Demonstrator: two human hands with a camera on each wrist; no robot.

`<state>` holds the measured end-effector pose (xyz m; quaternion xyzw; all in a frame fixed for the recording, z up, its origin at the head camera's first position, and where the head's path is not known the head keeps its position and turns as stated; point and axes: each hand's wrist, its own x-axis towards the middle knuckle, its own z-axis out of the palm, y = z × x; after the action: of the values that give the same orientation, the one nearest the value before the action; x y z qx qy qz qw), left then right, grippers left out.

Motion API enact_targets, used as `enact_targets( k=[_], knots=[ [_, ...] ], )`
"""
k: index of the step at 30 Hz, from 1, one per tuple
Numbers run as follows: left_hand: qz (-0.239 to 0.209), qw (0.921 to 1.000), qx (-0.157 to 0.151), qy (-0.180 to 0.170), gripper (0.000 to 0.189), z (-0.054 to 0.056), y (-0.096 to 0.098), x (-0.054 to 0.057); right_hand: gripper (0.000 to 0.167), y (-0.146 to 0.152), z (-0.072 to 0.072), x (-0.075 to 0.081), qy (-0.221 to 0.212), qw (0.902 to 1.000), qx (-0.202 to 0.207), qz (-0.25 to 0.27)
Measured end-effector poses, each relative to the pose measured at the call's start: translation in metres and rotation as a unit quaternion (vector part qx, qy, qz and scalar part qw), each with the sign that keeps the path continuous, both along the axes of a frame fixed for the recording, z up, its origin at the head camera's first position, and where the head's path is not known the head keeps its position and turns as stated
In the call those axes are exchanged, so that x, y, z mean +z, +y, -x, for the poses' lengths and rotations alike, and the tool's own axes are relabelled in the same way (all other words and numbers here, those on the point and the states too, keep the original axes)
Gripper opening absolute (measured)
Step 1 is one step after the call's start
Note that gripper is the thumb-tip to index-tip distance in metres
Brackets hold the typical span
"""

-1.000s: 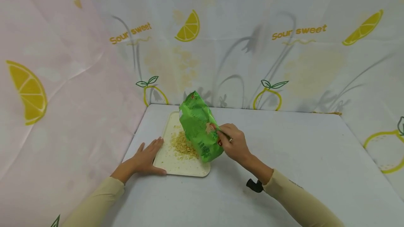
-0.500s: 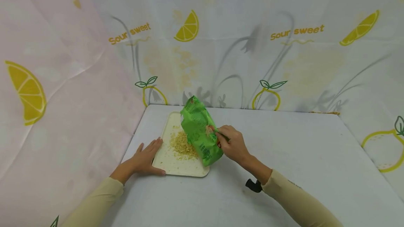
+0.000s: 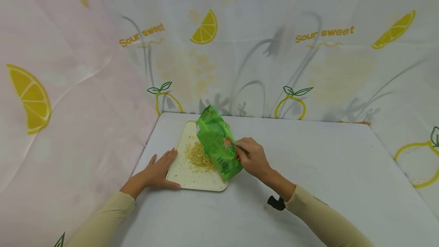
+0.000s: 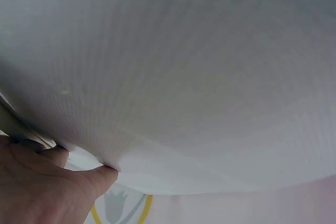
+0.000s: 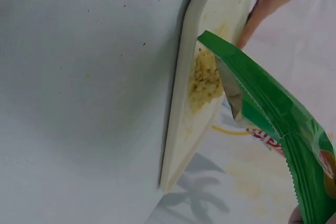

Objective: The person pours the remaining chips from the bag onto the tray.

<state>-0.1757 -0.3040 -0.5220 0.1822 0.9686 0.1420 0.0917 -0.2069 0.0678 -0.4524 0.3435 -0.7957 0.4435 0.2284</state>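
A green snack bag (image 3: 217, 142) is tilted over the right part of a cream tray (image 3: 186, 181). My right hand (image 3: 253, 157) pinches the bag along its right edge. Beneath and left of the bag, a heap of yellow crumbled noodle-like pieces (image 3: 198, 158) lies on the tray; the bag hides part of it. In the right wrist view the bag's mouth (image 5: 231, 85) gapes toward the heap. My left hand (image 3: 157, 172) is spread at the tray's left edge, thumb along the front corner. The left wrist view mostly shows white cloth, with the hand (image 4: 47, 187) in the lower corner.
A white cloth covers the table (image 3: 308, 163), with a few dark specks in front of the tray. A small black object (image 3: 276, 202) shows beside my right sleeve (image 3: 322, 216). Lemon-printed cloth walls (image 3: 253, 60) stand at the back and sides.
The green bag has dipped slightly, its top corner sitting a little lower than a second ago. The right hand has shifted slightly with it; the left hand stays at the tray.
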Motion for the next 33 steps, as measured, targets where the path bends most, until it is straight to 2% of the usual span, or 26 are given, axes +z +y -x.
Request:
enact_targets(
  k=[3, 8, 15, 21, 28, 33],
  knots=[
    [0.003, 1.0, 0.002, 0.0, 0.134, 0.0, 0.0, 0.0, 0.012, 0.0, 0.0, 0.003, 0.0, 1.0, 0.0, 0.001],
    [0.0, 1.0, 0.002, -0.001, 0.135, 0.0, 0.0, 0.001, 0.012, -0.001, -0.002, 0.014, 0.025, 0.9983, -0.008, 0.051],
    [-0.004, 1.0, 0.004, -0.003, 0.134, -0.001, -0.001, 0.0, 0.015, -0.003, -0.003, 0.006, -0.003, 1.0, -0.002, 0.007],
    [0.001, 1.0, 0.003, -0.001, 0.134, -0.001, 0.0, 0.0, 0.015, -0.002, -0.004, 0.004, -0.002, 0.9999, -0.013, -0.004],
    [0.005, 1.0, 0.001, 0.002, 0.134, 0.0, 0.0, -0.002, 0.013, 0.0, -0.004, 0.01, 0.038, 0.997, -0.032, 0.06],
    [0.007, 1.0, 0.002, 0.0, 0.134, 0.001, 0.0, -0.002, 0.013, 0.0, -0.003, 0.008, 0.023, 0.9992, -0.018, 0.027]
  ],
)
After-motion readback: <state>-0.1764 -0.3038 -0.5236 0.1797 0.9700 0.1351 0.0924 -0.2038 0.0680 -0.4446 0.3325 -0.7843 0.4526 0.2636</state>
